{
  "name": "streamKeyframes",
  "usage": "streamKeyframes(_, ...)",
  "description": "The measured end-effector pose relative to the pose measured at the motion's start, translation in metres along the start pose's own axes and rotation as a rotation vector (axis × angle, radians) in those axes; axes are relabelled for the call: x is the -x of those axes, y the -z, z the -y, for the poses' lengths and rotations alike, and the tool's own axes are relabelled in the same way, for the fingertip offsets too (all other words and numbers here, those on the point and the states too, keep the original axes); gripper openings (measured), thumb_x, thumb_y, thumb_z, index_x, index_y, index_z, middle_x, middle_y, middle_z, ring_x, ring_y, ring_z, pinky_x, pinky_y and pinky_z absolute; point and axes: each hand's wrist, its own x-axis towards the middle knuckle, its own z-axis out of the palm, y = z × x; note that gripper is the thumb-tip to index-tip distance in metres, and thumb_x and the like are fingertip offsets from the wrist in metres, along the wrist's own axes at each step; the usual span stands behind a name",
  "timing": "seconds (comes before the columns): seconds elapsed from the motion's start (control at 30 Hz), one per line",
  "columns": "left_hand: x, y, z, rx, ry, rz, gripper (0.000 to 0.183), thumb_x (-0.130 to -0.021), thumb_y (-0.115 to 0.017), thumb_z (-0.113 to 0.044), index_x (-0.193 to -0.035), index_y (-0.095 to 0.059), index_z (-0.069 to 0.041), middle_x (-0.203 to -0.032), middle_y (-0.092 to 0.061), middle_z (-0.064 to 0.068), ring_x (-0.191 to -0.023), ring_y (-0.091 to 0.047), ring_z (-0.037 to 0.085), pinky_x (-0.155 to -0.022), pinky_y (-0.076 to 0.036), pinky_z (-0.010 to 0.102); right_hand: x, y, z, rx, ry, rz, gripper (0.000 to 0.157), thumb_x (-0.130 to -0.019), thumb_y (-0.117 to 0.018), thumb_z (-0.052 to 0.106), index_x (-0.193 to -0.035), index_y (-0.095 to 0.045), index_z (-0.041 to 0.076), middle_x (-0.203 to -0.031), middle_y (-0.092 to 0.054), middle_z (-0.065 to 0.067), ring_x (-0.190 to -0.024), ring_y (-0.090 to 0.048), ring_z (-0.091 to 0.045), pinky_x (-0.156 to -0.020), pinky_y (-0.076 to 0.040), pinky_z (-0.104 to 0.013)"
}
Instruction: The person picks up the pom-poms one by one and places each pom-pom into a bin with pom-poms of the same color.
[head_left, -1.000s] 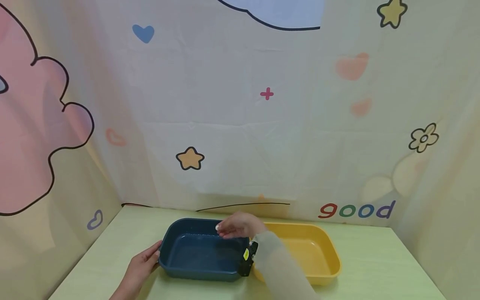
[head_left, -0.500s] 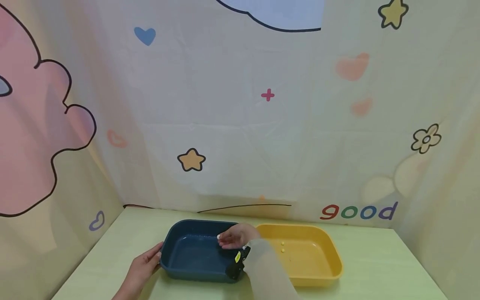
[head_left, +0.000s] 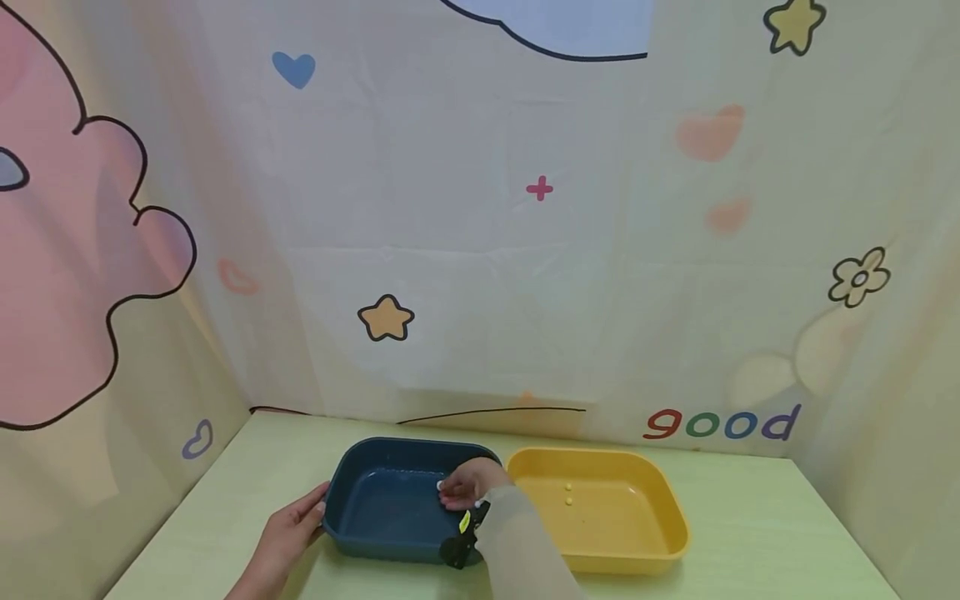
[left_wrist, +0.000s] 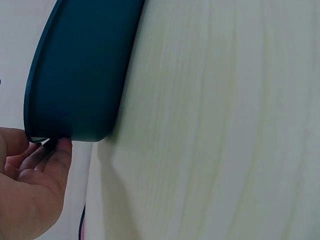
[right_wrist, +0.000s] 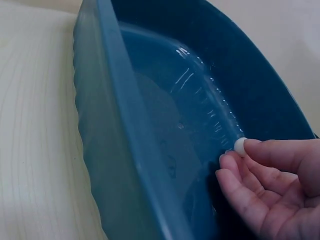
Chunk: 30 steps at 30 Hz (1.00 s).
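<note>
A dark blue rectangular basin [head_left: 408, 550] stands on the pale green table. My left hand [head_left: 288, 529] grips its left end, with thumb and fingertips at the rim; the left wrist view shows these fingers [left_wrist: 62, 155] against the basin's end. Inside the basin's right part, my right hand [head_left: 472, 483] pinches a small white rounded piece [right_wrist: 240, 147] between thumb and fingers. How far this piece is above the basin floor I cannot tell. Beside the blue basin is a yellow basin [head_left: 671, 542] with two small pale round pieces [head_left: 568, 494] on its floor.
A printed cloth [head_left: 465, 208] hangs behind the table and along both sides. The right forearm's light sleeve [head_left: 525, 550] passes in front of the gap between the basins. A black wrist device [head_left: 463, 537] overlaps the blue basin's front right corner.
My right hand has moved down into the blue basin, its forearm shifting left. The two pale pieces in the yellow basin have come into view. My left hand keeps its grip.
</note>
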Motion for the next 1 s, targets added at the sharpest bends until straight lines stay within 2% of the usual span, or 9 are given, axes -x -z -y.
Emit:
streamKeyframes(0.13, 0.001, 0.001, 0.001, -0.002, -0.006, -0.005, 0.044, -0.110, -0.044, -0.009, -0.150, -0.042, 0.008, -0.155, -0.040, 0.028, -0.132, -0.061, 0.031, -0.096, -0.064, 0.034, 0.000, -0.002, -0.002, 0.000, 0.011, -0.011, 0.014, -0.096, -0.065, -0.005, -0.106, -0.072, -0.011, -0.070, -0.062, -0.005, -0.062, -0.060, -0.011, -0.060, -0.060, -0.014)
streamKeyframes(0.23, 0.002, 0.001, 0.002, 0.005, -0.016, 0.002, 0.044, -0.110, -0.044, -0.008, -0.150, -0.042, 0.009, -0.155, -0.039, 0.029, -0.130, -0.062, 0.026, -0.095, -0.064, 0.032, 0.000, -0.002, -0.004, 0.009, 0.004, -0.010, 0.014, -0.096, -0.065, -0.005, -0.105, -0.073, -0.011, -0.070, -0.063, -0.004, -0.063, -0.060, -0.011, -0.064, -0.062, -0.016)
streamKeyframes(0.3, 0.003, 0.001, 0.002, 0.011, -0.016, 0.000, 0.043, -0.110, -0.044, -0.007, -0.149, -0.042, 0.010, -0.155, -0.039, 0.028, -0.131, -0.060, 0.026, -0.095, -0.064, 0.031, -0.001, -0.002, -0.004, 0.013, -0.002, -0.009, 0.014, -0.097, -0.064, -0.004, -0.106, -0.072, -0.011, -0.071, -0.063, -0.005, -0.064, -0.061, -0.012, -0.070, -0.064, -0.019)
streamKeyframes(0.43, 0.002, 0.000, 0.003, 0.013, -0.029, -0.003, 0.043, -0.109, -0.044, -0.006, -0.149, -0.042, 0.011, -0.155, -0.039, 0.030, -0.136, -0.057, 0.035, -0.095, -0.064, 0.032, -0.001, -0.001, -0.002, 0.012, -0.008, -0.010, 0.017, -0.099, -0.062, -0.002, -0.109, -0.071, -0.012, -0.076, -0.065, -0.008, -0.069, -0.063, -0.014, -0.085, -0.066, -0.024)
streamKeyframes(0.5, 0.002, -0.001, 0.002, 0.007, -0.034, -0.004, 0.043, -0.109, -0.044, -0.007, -0.148, -0.042, 0.011, -0.154, -0.039, 0.030, -0.136, -0.056, 0.038, -0.095, -0.064, 0.032, 0.000, 0.000, -0.001, 0.005, -0.004, -0.021, 0.016, -0.098, -0.062, -0.003, -0.109, -0.070, -0.012, -0.078, -0.067, -0.010, -0.071, -0.065, -0.016, -0.088, -0.066, -0.027)
streamKeyframes(0.63, 0.001, 0.000, 0.002, 0.003, -0.035, -0.001, 0.044, -0.110, -0.045, -0.008, -0.149, -0.042, 0.011, -0.154, -0.039, 0.030, -0.138, -0.054, 0.041, -0.095, -0.064, 0.034, 0.003, 0.002, 0.004, -0.016, 0.018, -0.007, 0.018, -0.098, -0.062, -0.002, -0.111, -0.070, -0.013, -0.084, -0.071, -0.014, -0.073, -0.067, -0.018, -0.091, -0.066, -0.030)
streamKeyframes(0.77, -0.001, 0.001, 0.003, 0.013, -0.032, -0.003, 0.044, -0.109, -0.045, -0.008, -0.149, -0.042, 0.011, -0.154, -0.039, 0.030, -0.136, -0.057, 0.038, -0.097, -0.063, 0.035, 0.007, 0.005, 0.011, -0.017, 0.051, 0.049, 0.024, -0.101, -0.058, 0.001, -0.119, -0.067, -0.012, -0.086, -0.070, -0.011, -0.075, -0.066, -0.016, -0.093, -0.065, -0.030)
streamKeyframes(0.8, -0.002, 0.001, 0.006, 0.024, -0.030, -0.002, 0.045, -0.109, -0.048, -0.010, -0.149, -0.042, 0.011, -0.154, -0.039, 0.029, -0.130, -0.063, 0.031, -0.095, -0.064, 0.033, 0.009, 0.006, 0.013, -0.015, 0.060, 0.060, 0.025, -0.102, -0.058, 0.001, -0.121, -0.066, -0.012, -0.085, -0.070, -0.009, -0.074, -0.066, -0.015, -0.092, -0.065, -0.030)
streamKeyframes(1.0, -0.001, -0.002, 0.003, 0.021, -0.029, -0.006, 0.044, -0.109, -0.046, -0.008, -0.149, -0.042, 0.010, -0.155, -0.040, 0.028, -0.131, -0.062, 0.030, -0.095, -0.064, 0.032, 0.019, 0.016, 0.019, 0.013, 0.129, 0.122, 0.031, -0.105, -0.053, 0.005, -0.129, -0.062, -0.012, -0.084, -0.067, -0.005, -0.075, -0.065, -0.013, -0.086, -0.066, -0.027)
